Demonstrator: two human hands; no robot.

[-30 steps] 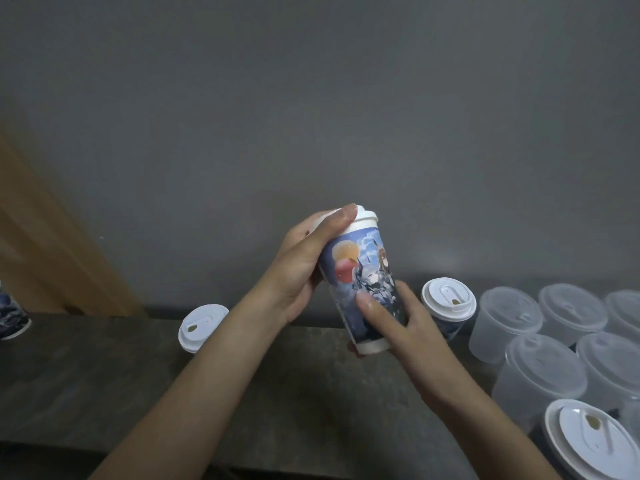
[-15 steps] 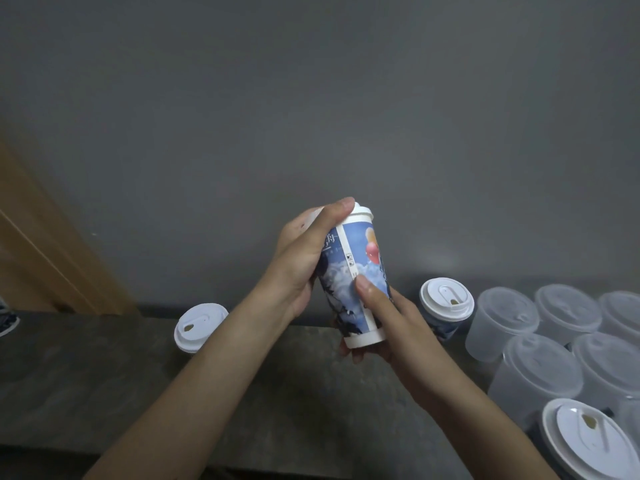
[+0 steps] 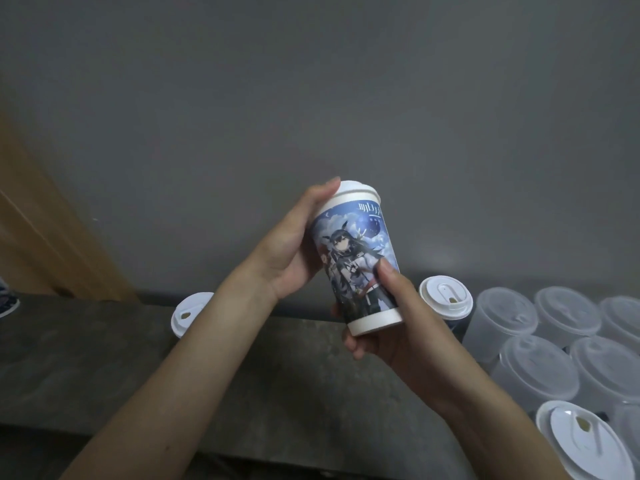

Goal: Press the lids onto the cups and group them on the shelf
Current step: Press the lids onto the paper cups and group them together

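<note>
Cup point(image 3: 358, 261) is hanging in the air, tilting slightly, with a white lid point(image 3: 356, 189) sitting on its rim. The lid is looking seated on the side that shows; the far side is hidden. Left hand point(image 3: 291, 247) is wrapping the cup's upper part, with one fingertip pressing at the lid's edge. Right hand point(image 3: 415, 323) is gripping the cup's base, thumb lying on the print and fingers curling underneath.

Shelf point(image 3: 104, 358) is running below the cup. Just right of the cup a white-lidded cup point(image 3: 445, 296) is standing on it. Further right of the cup, clear cups point(image 3: 540, 368) are crowding together, all wearing lids as far as shows. Lower right of the cup, a big lid point(image 3: 581, 441) is filling the corner, what's under it mostly hidden. Left of the cup, a second lid point(image 3: 188, 311) is peeking from behind the left forearm point(image 3: 207, 358); can't tell what it's sitting on.

Judging: most cups are looking lidded and grouped right of the cup. Remaining: finishing this press, then setting the cup with that group, then maybe fetching the item on the left.
</note>
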